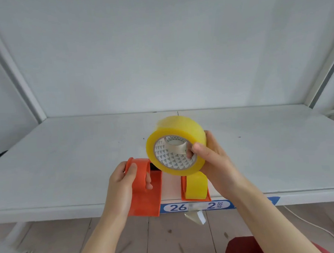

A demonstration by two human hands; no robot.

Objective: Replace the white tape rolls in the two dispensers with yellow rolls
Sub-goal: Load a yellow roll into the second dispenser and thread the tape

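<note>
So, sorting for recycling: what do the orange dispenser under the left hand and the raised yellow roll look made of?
Orange dispenser: likely moulded plastic, smooth, uniform colour, slight sheen. Yellow roll: glossy translucent plastic film; its core looks like printed cardboard, patterned and matt.

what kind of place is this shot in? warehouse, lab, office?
Probably a storeroom or warehouse packing spot: a white metal rack shelf with slanted uprights, a blue location label reading 26 on its front edge, and an orange tape dispenser plus a yellow tape roll in hand.
</note>
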